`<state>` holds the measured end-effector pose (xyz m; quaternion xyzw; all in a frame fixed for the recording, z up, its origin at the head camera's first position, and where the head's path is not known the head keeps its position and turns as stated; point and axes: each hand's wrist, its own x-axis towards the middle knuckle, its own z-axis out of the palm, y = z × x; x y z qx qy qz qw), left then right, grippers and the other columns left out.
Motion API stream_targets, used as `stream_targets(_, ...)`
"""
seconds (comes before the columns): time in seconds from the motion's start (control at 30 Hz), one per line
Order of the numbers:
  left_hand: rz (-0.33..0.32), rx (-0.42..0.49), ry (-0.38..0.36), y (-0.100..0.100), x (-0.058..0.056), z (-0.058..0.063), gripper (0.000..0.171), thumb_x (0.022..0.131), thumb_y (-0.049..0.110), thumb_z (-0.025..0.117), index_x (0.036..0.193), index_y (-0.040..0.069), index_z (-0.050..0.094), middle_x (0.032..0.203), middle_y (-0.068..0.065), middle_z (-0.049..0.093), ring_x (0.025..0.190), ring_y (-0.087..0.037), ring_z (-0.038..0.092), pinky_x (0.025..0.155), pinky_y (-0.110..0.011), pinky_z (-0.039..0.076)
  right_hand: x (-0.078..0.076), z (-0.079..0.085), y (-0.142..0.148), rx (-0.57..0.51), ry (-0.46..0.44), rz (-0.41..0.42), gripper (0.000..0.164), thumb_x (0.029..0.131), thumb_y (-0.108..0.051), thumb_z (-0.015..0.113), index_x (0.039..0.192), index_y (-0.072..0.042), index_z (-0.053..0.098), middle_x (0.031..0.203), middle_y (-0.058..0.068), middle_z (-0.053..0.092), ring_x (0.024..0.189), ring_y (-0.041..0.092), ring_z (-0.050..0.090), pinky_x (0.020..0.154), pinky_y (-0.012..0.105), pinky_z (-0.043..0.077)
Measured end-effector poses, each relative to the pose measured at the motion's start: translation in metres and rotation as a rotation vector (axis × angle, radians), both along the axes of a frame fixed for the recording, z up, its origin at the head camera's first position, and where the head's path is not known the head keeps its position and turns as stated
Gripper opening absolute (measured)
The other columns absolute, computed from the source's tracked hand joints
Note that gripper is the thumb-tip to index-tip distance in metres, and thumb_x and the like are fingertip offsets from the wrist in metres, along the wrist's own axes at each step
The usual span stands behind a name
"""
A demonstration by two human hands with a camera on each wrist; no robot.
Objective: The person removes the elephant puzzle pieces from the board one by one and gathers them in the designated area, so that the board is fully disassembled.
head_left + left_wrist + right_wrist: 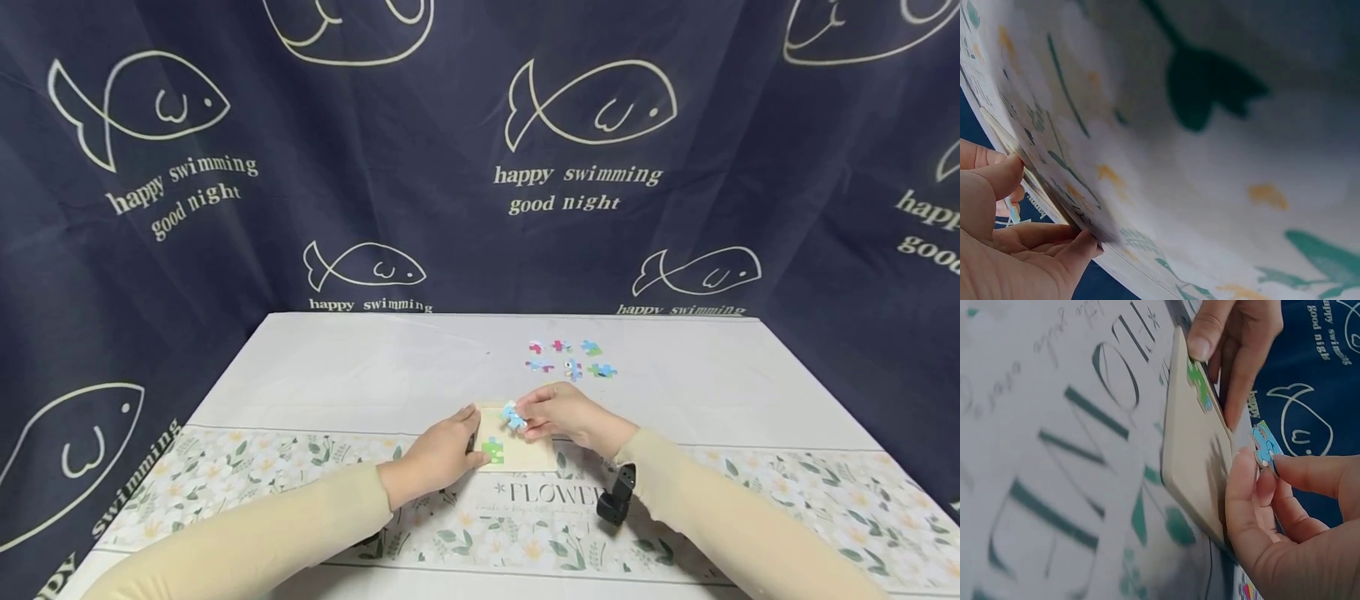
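A pale wooden puzzle board with a raised rim lies in front of me. One green puzzle piece with a blue tab sits in its near left corner. My left hand is at the board's left side; in the right wrist view its thumb presses the rim near the corner and its straight fingers lie along the outer edge. Over the board's far right part, my right hand pinches a light-blue puzzle piece between thumb and fingers, clear of the board and tilted.
Several loose puzzle pieces in blue, pink and green lie in two rows beyond my right hand. A white cloth with a floral band covers the table. Behind it hangs a dark blue curtain. A black device is on my right wrist.
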<state>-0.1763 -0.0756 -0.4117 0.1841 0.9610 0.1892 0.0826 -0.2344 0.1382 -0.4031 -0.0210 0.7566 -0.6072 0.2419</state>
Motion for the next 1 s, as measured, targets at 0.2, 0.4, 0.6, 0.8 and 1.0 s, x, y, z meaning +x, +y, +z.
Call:
stream_targets(0.2,-0.002,-0.014,0.014,0.001,0.002,0.001,0.069,0.093,0.033,0.065,0.145,-0.002,0.039,0.156,-0.014,0.033,0.143,-0.027,0.035,0.114,-0.04,0.038,-0.005,0.001,0.018,-0.052,0.026,-0.024,0.025,0.093,0.002,0.058,0.116,0.013,0.059,0.091,0.009,0.066,0.077,0.014,0.069,0.081,0.031,0.061)
stream_targets(0.4,0.001,-0.017,0.013,0.002,0.003,0.003,0.069,0.093,0.033,0.065,0.145,-0.003,0.039,0.156,-0.014,0.033,0.143,-0.027,0.034,0.115,-0.04,0.036,-0.014,-0.004,0.035,-0.063,0.097,-0.071,0.03,0.089,0.005,0.06,0.118,0.013,0.059,0.088,0.004,0.067,0.075,0.009,0.066,0.077,0.023,0.06)
stream_targets(0.6,0.008,-0.007,0.016,0.002,0.005,0.003,0.069,0.092,0.033,0.065,0.145,-0.004,0.039,0.156,-0.015,0.033,0.143,-0.028,0.035,0.115,-0.04,0.036,-0.023,-0.005,0.051,-0.05,0.093,-0.157,0.037,0.088,0.003,0.064,0.123,0.014,0.057,0.086,-0.001,0.068,0.073,0.006,0.066,0.073,0.019,0.059)
stream_targets(0.8,0.01,-0.008,0.018,0.002,0.004,0.002,0.069,0.093,0.033,0.065,0.145,-0.004,0.039,0.155,-0.015,0.034,0.143,-0.028,0.035,0.115,-0.041,0.036,-0.027,-0.006,0.066,-0.016,0.066,-0.238,0.04,0.088,0.002,0.066,0.125,0.014,0.056,0.082,-0.004,0.068,0.069,0.005,0.065,0.069,0.019,0.059)
stream_targets(1.0,0.009,-0.014,0.019,0.002,0.004,0.0,0.069,0.093,0.033,0.064,0.147,-0.002,0.037,0.156,-0.015,0.032,0.143,-0.028,0.034,0.115,-0.04,0.035,-0.03,-0.006,0.077,-0.008,0.035,-0.256,0.044,0.088,0.003,0.064,0.129,0.015,0.052,0.075,-0.003,0.067,0.064,0.006,0.063,0.066,0.02,0.059)
